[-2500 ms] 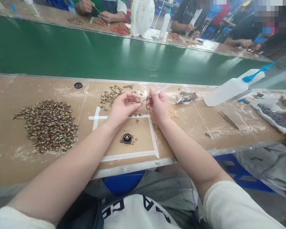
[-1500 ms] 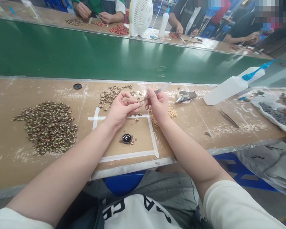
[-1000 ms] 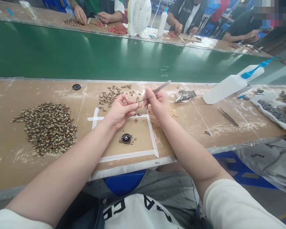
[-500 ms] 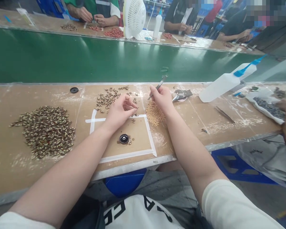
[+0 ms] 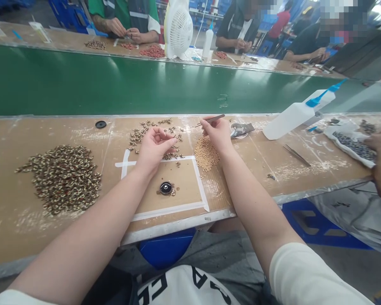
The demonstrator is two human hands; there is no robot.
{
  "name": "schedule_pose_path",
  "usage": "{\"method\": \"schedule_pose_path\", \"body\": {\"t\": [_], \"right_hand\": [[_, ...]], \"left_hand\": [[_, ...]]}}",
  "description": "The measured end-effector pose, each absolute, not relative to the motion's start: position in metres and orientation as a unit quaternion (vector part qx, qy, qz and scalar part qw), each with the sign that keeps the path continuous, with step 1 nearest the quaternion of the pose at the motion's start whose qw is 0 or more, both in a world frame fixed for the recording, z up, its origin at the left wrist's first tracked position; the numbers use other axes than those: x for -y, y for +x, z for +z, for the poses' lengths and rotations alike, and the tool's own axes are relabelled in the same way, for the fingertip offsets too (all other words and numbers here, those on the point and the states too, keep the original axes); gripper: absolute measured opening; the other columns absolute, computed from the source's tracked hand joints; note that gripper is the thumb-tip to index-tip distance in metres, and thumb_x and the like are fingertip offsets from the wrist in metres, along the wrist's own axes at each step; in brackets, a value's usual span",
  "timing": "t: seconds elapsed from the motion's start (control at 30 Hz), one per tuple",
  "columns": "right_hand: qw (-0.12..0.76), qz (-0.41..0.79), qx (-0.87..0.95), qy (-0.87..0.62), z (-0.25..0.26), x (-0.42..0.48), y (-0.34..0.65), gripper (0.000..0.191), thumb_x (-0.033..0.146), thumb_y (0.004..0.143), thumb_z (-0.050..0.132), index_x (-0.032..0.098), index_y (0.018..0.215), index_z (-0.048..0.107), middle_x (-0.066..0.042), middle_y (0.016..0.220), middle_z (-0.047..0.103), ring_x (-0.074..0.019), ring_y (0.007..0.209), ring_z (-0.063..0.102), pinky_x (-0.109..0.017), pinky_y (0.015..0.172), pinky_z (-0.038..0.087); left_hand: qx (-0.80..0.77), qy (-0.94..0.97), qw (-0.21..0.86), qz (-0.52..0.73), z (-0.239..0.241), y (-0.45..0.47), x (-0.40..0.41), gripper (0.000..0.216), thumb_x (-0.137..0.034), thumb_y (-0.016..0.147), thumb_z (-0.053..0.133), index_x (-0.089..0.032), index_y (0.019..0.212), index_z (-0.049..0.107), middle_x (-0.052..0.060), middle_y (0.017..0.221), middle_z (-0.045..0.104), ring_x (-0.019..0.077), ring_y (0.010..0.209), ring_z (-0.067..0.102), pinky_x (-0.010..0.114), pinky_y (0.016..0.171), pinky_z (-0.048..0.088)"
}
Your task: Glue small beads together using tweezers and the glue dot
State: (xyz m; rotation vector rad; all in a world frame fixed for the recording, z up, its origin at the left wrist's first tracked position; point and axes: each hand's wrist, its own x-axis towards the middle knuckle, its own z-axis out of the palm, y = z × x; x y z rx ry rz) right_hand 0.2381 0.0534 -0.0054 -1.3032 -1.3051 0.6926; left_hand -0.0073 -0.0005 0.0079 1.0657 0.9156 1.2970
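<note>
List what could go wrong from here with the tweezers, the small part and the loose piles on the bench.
1. The left hand pinches a tiny part at its fingertips; it may well slip and vanish among the scattered parts beneath.
2. The right hand, holding tweezers, hovers over the pale bead pile; a wrist brush might scatter it.
3. The tipped squeeze bottle might roll or leak.

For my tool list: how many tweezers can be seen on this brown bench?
2. One tweezers is in the right hand; the spare tweezers lie right, below the white bottle. Others may be hidden.
</note>
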Motion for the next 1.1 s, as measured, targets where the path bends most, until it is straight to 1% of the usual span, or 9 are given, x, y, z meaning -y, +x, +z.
{"method": "schedule_pose_path", "body": {"t": [0.13,0.27,0.33,0.47,0.6,0.73,0.87,1.0,1.1], "right_hand": [[0.527,0.292,0.551,-0.577,-0.013,-0.059,0.243,0.028,0.040,0.094,0.076,0.014,0.105,0.079,-0.007,0.082,0.077,-0.0169,0.067,0.069,-0.035,0.066,0.058],[0.495,0.226,0.595,-0.591,-0.017,-0.060,0.244,0.028,0.039,0.094,0.075,0.015,0.104,0.085,-0.011,0.093,0.084,-0.0248,0.091,0.077,-0.042,0.087,0.060],[0.485,0.205,0.604,-0.598,-0.018,-0.061,0.244,0.029,0.039,0.094,0.075,0.014,0.104,0.086,-0.012,0.096,0.085,-0.0273,0.095,0.078,-0.044,0.092,0.058],[0.476,0.199,0.611,-0.601,-0.020,-0.062,0.243,0.029,0.038,0.096,0.072,0.014,0.104,0.086,-0.014,0.096,0.085,-0.0277,0.093,0.079,-0.043,0.091,0.058],[0.468,0.202,0.612,-0.604,-0.020,-0.063,0.241,0.028,0.037,0.098,0.068,0.015,0.100,0.085,-0.013,0.093,0.084,-0.0268,0.091,0.078,-0.041,0.089,0.057],[0.462,0.191,0.609,-0.616,-0.020,-0.063,0.240,0.030,0.040,0.100,0.067,0.017,0.089,0.083,-0.010,0.085,0.082,-0.0259,0.087,0.076,-0.040,0.084,0.055],[0.463,0.182,0.612,-0.615,-0.021,-0.065,0.238,0.031,0.035,0.100,0.065,0.016,0.079,0.079,-0.010,0.081,0.080,-0.0236,0.081,0.072,-0.039,0.080,0.052],[0.471,0.195,0.612,-0.605,-0.019,-0.064,0.237,0.028,0.032,0.100,0.065,0.016,0.080,0.078,-0.011,0.084,0.081,-0.0230,0.081,0.072,-0.039,0.082,0.052],[0.475,0.211,0.607,-0.601,-0.017,-0.063,0.236,0.026,0.031,0.101,0.066,0.016,0.083,0.078,-0.011,0.089,0.083,-0.0230,0.084,0.073,-0.039,0.084,0.052]], "left_hand": [[-0.388,0.448,0.584,0.555,0.006,-0.007,0.000,0.042,-0.019,0.070,0.092,-0.024,0.088,0.054,0.000,0.092,0.069,0.0152,0.085,0.072,0.025,0.064,0.065],[-0.384,0.446,0.593,0.551,0.009,-0.005,0.002,0.042,-0.019,0.070,0.091,-0.024,0.089,0.054,0.000,0.092,0.070,0.0179,0.089,0.076,0.026,0.064,0.065],[-0.379,0.445,0.597,0.549,0.010,-0.004,0.003,0.041,-0.019,0.071,0.091,-0.024,0.089,0.054,0.001,0.093,0.070,0.0190,0.091,0.077,0.027,0.065,0.065],[-0.372,0.443,0.603,0.550,0.010,-0.002,0.005,0.039,-0.018,0.073,0.089,-0.024,0.089,0.055,0.001,0.094,0.070,0.0179,0.090,0.075,0.027,0.064,0.064],[-0.367,0.442,0.604,0.552,0.005,-0.001,0.004,0.038,-0.019,0.074,0.088,-0.024,0.091,0.055,0.001,0.096,0.071,0.0173,0.090,0.075,0.025,0.062,0.062],[-0.360,0.436,0.614,0.551,0.003,0.000,0.003,0.037,-0.018,0.074,0.088,-0.024,0.091,0.055,0.002,0.098,0.070,0.0169,0.091,0.074,0.024,0.060,0.060],[-0.348,0.428,0.625,0.553,0.005,0.002,0.003,0.037,-0.017,0.074,0.087,-0.024,0.090,0.055,0.001,0.100,0.069,0.0155,0.087,0.074,0.023,0.058,0.057],[-0.344,0.433,0.626,0.551,0.006,0.002,0.003,0.035,-0.015,0.074,0.086,-0.023,0.092,0.056,0.000,0.101,0.068,0.0139,0.086,0.073,0.022,0.059,0.057],[-0.347,0.442,0.621,0.547,0.008,0.001,0.004,0.034,-0.014,0.075,0.084,-0.024,0.094,0.057,0.002,0.109,0.071,0.0129,0.084,0.072,0.022,0.058,0.055]]}}
